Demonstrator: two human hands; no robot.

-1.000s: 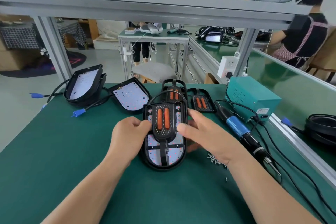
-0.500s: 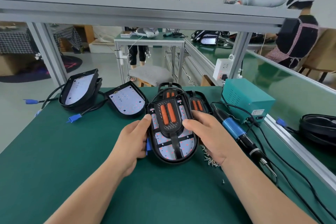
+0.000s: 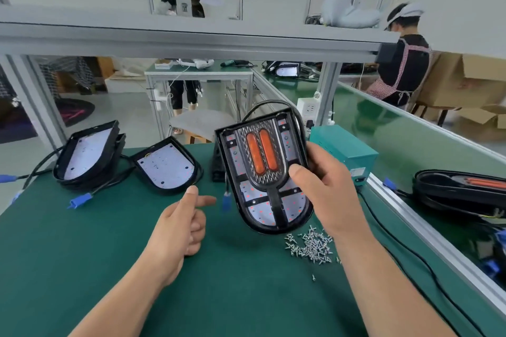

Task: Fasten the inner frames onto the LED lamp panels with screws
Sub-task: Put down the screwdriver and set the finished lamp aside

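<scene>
My right hand (image 3: 325,189) grips a black LED lamp panel (image 3: 262,200) by its right edge and holds it tilted up above the green table. A black inner frame with two orange strips (image 3: 261,153) sits on the panel's face. A blue connector (image 3: 226,200) dangles from the panel's cable on its left. My left hand (image 3: 183,219) hovers just left of the panel, holding nothing, with thumb and forefinger extended and the other fingers curled. A pile of small silver screws (image 3: 310,245) lies on the table below the panel.
Two bare lamp panels (image 3: 165,165) (image 3: 87,154) with cables and blue plugs lie at the back left. A teal power box (image 3: 343,152) stands behind my right hand. More lamp units (image 3: 462,189) lie beyond the aluminium rail on the right. People work at other benches.
The panel with its frame has been lifted off the table and tilted toward me in my right hand. My left hand has let go of it and drawn back to the left.
</scene>
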